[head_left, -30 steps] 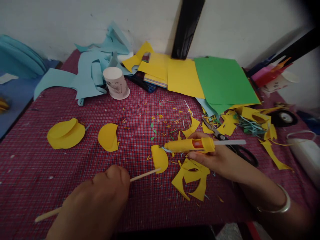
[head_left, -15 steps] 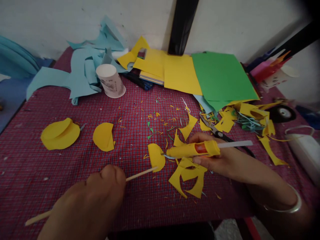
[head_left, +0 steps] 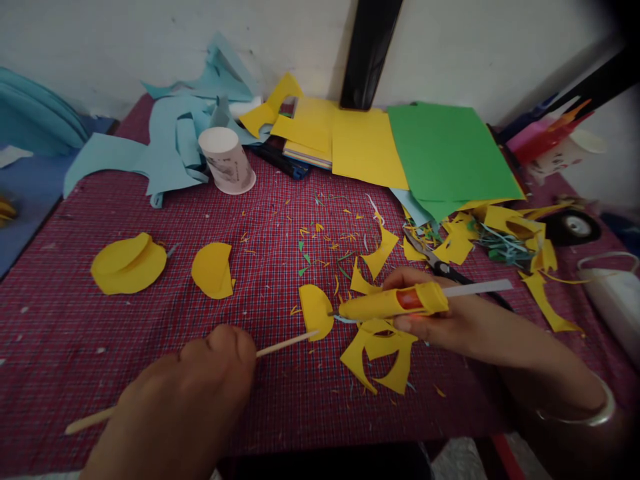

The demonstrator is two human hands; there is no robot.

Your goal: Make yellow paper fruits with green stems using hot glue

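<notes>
My left hand (head_left: 185,393) is closed around a thin wooden stick (head_left: 287,343), whose far tip reaches the lower edge of a yellow paper half-disc (head_left: 316,312). In my right hand (head_left: 435,313) is a yellow hot glue gun (head_left: 390,303) with a white glue stick (head_left: 477,288) sticking out of its back. Its nozzle points left, at the right edge of the half-disc; whether it touches the paper I cannot tell. Yellow paper offcuts (head_left: 356,360) lie just below the glue gun. Farther left rest a folded yellow paper piece (head_left: 213,270) and a stack of yellow paper discs (head_left: 129,265).
A paper cup (head_left: 227,163) stands upside down beside blue paper scraps (head_left: 170,140). Yellow sheets (head_left: 367,143) and green sheets (head_left: 455,153) lie at the back. Scissors (head_left: 435,260) lie behind my right hand, near more scraps. A white box-like object (head_left: 613,300) is at the right edge.
The whole view has shifted slightly, so things appear a little farther right. Both hands keep their hold, and the stick and glue gun stay at the half-disc.
</notes>
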